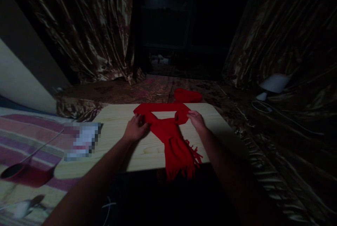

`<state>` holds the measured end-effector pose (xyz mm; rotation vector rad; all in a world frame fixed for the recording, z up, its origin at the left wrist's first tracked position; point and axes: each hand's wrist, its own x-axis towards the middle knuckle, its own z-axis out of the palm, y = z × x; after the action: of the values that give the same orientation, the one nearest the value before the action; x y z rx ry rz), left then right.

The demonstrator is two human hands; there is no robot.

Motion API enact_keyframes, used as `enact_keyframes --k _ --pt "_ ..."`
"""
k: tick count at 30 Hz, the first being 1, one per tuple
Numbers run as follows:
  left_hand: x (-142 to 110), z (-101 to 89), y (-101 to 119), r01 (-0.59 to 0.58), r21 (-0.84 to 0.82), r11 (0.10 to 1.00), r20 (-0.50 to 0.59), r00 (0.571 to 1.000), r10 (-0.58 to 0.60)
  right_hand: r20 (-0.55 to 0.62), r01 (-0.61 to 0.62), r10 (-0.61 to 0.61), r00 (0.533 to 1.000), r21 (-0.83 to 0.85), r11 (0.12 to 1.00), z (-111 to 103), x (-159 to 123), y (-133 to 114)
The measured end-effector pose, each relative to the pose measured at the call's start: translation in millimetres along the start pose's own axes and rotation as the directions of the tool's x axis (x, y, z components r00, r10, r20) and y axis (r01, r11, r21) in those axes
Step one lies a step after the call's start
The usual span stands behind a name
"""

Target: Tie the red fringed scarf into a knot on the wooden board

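A red scarf [165, 131] lies on a small pale wooden table [150, 150], looped at the far side with its ends crossed. Its fringed end hangs over the near edge. At the loop's left side, my left hand [137, 127] is closed on the scarf, fingertips at the fabric and thumb toward the crossing. My right hand [196, 119] pinches the scarf at the right bend of the loop. A strip of bare tabletop shows inside the loop.
Another red cloth item [187, 95] lies beyond the table. A blurred-out flat item [83, 140] is at the table's left edge, near a dark red cylindrical container [28, 176] on a striped bed cover [39, 127]. A white lamp [275, 82] with a cord stands at right.
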<state>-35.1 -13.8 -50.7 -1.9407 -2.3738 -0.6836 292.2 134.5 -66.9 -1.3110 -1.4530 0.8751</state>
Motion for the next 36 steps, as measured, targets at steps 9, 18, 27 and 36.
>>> enact_keyframes --k 9,18,27,36 --pt "-15.6 -4.2 13.6 -0.092 0.142 0.986 0.065 0.994 0.083 0.04 0.149 -0.145 0.989 -0.373 0.916 5.7 -37.6 -14.2" --pt "-19.5 -9.1 17.0 -0.102 0.157 0.982 0.068 0.993 0.092 0.034 0.16 -0.16 0.986 -0.412 0.897 2.3 -46.4 -25.0" --pt "-18.6 -12.6 20.3 -0.062 0.138 0.988 0.088 0.995 0.05 0.037 0.155 -0.157 0.987 -0.478 0.865 6.8 -47.4 -28.9" --pt "-16.4 -10.7 19.8 -0.053 0.115 0.992 0.055 0.997 0.047 0.021 0.169 -0.182 0.983 -0.497 0.851 6.1 -48.2 -27.4"
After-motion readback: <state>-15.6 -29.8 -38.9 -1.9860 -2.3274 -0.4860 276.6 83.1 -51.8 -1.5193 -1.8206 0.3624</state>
